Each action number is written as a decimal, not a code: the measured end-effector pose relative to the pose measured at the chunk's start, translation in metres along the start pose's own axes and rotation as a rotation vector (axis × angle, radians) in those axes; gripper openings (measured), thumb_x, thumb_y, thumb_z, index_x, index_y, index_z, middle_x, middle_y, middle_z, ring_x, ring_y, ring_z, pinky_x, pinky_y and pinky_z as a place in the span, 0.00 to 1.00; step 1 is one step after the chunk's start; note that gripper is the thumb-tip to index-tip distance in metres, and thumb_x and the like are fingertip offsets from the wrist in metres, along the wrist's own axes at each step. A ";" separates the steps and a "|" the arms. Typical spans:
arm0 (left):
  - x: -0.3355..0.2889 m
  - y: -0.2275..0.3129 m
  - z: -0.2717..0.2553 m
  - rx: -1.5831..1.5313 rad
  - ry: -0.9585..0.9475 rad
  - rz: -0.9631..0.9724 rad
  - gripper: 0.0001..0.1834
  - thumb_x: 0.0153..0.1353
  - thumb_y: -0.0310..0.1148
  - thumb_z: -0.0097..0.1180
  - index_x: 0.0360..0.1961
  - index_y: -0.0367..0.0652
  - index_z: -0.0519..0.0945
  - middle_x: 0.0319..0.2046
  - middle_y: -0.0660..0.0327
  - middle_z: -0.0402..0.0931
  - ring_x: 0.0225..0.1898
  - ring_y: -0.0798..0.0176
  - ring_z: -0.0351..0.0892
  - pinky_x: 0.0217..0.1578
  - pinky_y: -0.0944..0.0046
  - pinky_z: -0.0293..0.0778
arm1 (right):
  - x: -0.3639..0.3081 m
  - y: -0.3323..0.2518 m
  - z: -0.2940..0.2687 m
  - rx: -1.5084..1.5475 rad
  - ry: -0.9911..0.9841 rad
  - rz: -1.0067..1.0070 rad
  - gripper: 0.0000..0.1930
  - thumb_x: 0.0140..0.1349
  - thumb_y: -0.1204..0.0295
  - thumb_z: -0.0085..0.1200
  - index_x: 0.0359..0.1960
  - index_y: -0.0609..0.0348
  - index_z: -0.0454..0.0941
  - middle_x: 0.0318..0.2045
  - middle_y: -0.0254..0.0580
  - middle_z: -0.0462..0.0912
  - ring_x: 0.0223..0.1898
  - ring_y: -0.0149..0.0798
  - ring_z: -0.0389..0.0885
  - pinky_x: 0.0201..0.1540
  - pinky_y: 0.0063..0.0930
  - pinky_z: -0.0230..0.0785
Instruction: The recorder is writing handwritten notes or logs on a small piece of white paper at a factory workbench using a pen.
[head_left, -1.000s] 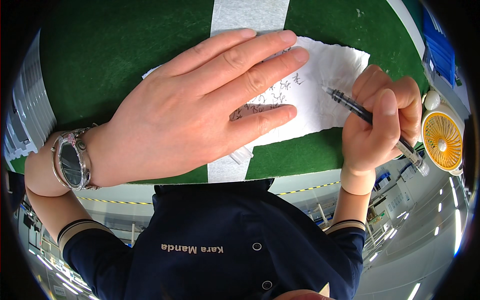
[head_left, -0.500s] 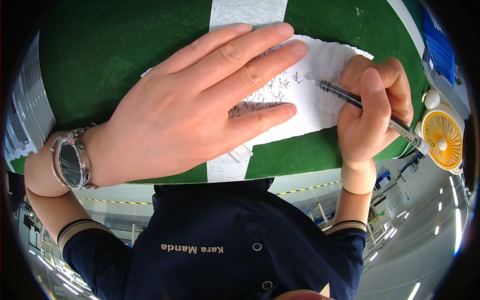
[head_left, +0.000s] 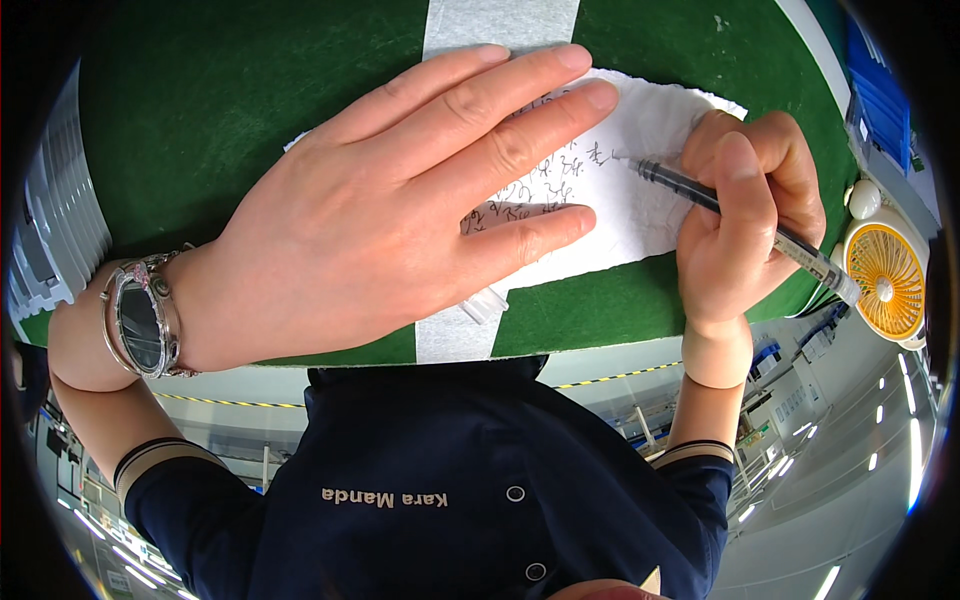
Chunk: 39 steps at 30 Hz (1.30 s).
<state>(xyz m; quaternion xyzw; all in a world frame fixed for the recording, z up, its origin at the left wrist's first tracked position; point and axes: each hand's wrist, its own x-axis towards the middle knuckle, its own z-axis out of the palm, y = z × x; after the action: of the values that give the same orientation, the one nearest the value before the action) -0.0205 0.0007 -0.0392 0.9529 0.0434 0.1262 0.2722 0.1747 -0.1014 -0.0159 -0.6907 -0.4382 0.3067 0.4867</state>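
My left hand point(head_left: 400, 200) lies flat over a torn-edged white sheet of paper point(head_left: 640, 215), fingers spread and covering part of its handwriting. Between the fingers and thumb of my right hand point(head_left: 750, 210) is a pen point(head_left: 690, 188) with a dark grip and a clear barrel. Its tip points left and meets the paper just right of the handwritten marks. A clear plastic pen cap point(head_left: 484, 306) rests by the paper's lower edge, partly hidden under my left hand. A watch point(head_left: 142, 320) and a bracelet circle my left wrist.
The green tabletop point(head_left: 250, 60) has a white strip point(head_left: 455, 340) across it. Stacked clear plastic trays point(head_left: 55, 200) stand at the left edge. At the right sit a small fan point(head_left: 885, 280) with yellow blades and a blue bin point(head_left: 880, 90).
A short new pen stroke shows on the paper near the tip. My right hand and the pen have shifted very slightly; my left hand stays almost in place.
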 end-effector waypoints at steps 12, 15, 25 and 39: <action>0.002 0.001 0.003 -0.010 0.011 0.001 0.21 0.51 0.34 0.58 0.49 0.59 0.81 0.61 0.53 0.67 0.63 0.49 0.64 0.55 0.53 0.69 | -0.001 0.002 -0.004 0.004 0.007 0.012 0.12 0.59 0.77 0.45 0.18 0.60 0.62 0.15 0.32 0.61 0.18 0.25 0.56 0.23 0.23 0.48; 0.003 0.002 0.004 -0.005 0.007 0.005 0.21 0.51 0.34 0.59 0.49 0.59 0.81 0.61 0.53 0.67 0.63 0.48 0.65 0.54 0.53 0.70 | -0.002 0.002 -0.004 0.008 0.010 0.020 0.12 0.59 0.77 0.45 0.18 0.59 0.62 0.15 0.32 0.61 0.18 0.25 0.56 0.23 0.23 0.48; 0.004 0.002 0.005 -0.001 0.003 0.008 0.21 0.51 0.34 0.59 0.49 0.58 0.81 0.60 0.53 0.68 0.62 0.48 0.65 0.54 0.52 0.70 | -0.001 0.004 -0.006 -0.017 0.030 0.001 0.12 0.60 0.76 0.45 0.18 0.59 0.61 0.14 0.32 0.61 0.17 0.25 0.56 0.22 0.23 0.47; 0.006 0.004 0.007 -0.008 0.012 -0.001 0.20 0.51 0.34 0.59 0.48 0.57 0.82 0.61 0.53 0.67 0.63 0.48 0.65 0.54 0.53 0.70 | -0.001 0.005 -0.008 -0.014 0.039 0.021 0.14 0.60 0.76 0.44 0.16 0.57 0.59 0.12 0.30 0.57 0.16 0.24 0.52 0.22 0.24 0.45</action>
<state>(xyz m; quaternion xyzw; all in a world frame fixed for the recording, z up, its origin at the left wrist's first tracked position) -0.0126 -0.0056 -0.0418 0.9511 0.0449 0.1320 0.2755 0.1830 -0.1061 -0.0174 -0.7046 -0.4234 0.2954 0.4869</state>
